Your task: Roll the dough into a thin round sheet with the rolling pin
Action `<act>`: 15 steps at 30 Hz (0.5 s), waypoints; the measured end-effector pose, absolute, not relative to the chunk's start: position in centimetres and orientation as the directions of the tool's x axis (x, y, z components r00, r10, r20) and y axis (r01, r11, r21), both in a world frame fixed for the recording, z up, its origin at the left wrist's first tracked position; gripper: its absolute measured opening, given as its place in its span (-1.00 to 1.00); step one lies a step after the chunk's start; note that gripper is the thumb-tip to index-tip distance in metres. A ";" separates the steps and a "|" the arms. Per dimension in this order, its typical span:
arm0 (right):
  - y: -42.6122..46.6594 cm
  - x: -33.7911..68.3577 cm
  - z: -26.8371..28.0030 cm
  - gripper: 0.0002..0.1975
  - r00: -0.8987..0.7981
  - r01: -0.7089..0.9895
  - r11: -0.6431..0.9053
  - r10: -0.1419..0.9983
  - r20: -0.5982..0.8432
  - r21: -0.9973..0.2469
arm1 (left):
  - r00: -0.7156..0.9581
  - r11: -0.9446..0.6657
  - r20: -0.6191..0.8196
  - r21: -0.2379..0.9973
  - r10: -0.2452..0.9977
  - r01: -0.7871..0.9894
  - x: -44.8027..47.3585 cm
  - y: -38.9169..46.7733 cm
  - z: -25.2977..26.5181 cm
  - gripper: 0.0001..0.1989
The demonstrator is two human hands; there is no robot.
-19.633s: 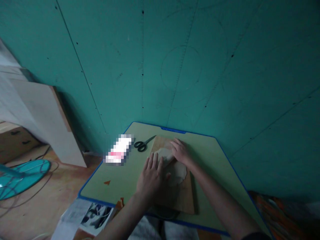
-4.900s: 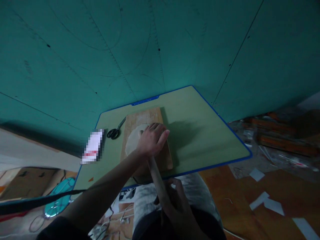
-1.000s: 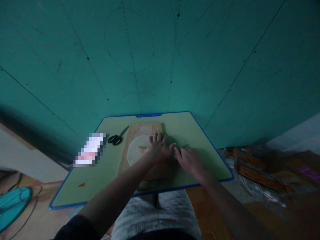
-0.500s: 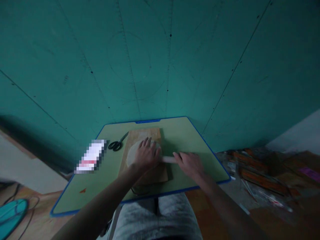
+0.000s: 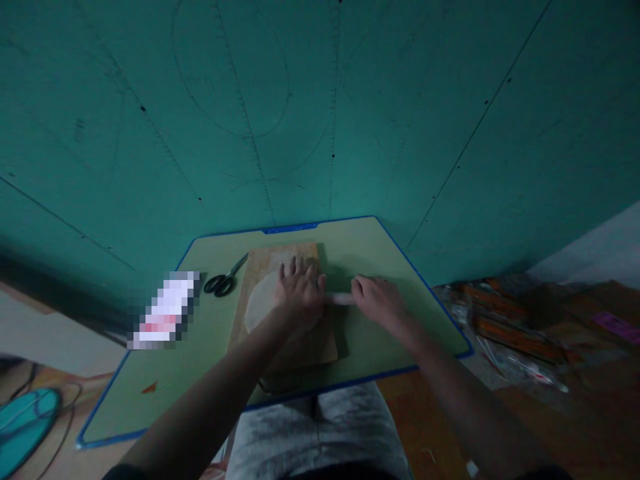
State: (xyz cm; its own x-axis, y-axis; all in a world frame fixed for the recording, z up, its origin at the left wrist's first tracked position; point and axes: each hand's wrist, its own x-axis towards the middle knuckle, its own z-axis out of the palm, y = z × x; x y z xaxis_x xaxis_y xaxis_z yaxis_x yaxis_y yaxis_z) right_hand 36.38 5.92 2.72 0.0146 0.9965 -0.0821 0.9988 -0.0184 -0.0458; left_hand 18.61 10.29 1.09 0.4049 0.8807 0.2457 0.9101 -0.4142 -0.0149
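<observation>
I see the right hand (image 5: 380, 299) curled around one end of a pale rolling pin (image 5: 340, 299), with its fingers folded in. The left hand (image 5: 299, 290) is palm down, fingers spread out and pointing away, and I can't tell how hard it pushes, since it hides what is under it. The rolling pin runs from the right hand's grip across to the left hand. The flat, round dough (image 5: 261, 303) lies under the left hand and pokes out to the left of it. Below that is a wooden board (image 5: 320, 343), set on a green table (image 5: 380, 340) with a blue edge. To the left of the left hand, just beside the board, I see black scissors (image 5: 221, 283). Farther left is a blurry white thing (image 5: 165, 310). Nearer to me than both is a little orange scrap (image 5: 149, 387).
</observation>
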 end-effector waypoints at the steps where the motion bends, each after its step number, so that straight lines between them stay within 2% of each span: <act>1: 6.5 36.5 3.0 -0.62 -0.004 1.000 0.001 0.993 -0.115 -0.029 | 0.398 -0.408 0.234 -0.008 0.887 0.913 18.7 10.9 1.1 -0.56; 4: 8.4 36.8 3.7 -0.67 -0.054 0.999 0.055 0.987 -0.153 -0.002 | 0.420 -0.429 0.170 0.019 0.892 0.903 19.0 13.0 1.2 -0.55; 7: 9.6 36.8 4.2 -0.63 -0.028 0.999 0.030 0.990 -0.138 0.013 | 0.441 -0.449 0.127 0.043 0.889 0.893 19.2 14.5 1.4 -0.51; 12: 7.5 36.2 3.9 -0.52 -0.010 1.000 0.011 0.996 -0.093 0.003 | 0.387 -0.405 0.192 0.061 0.902 0.912 18.9 12.9 1.2 -0.51; 15: 4.7 35.8 2.9 -0.49 0.001 0.999 -0.002 1.000 -0.008 -0.036 | 0.465 -0.488 0.252 0.031 0.849 0.873 18.0 10.1 1.0 -0.55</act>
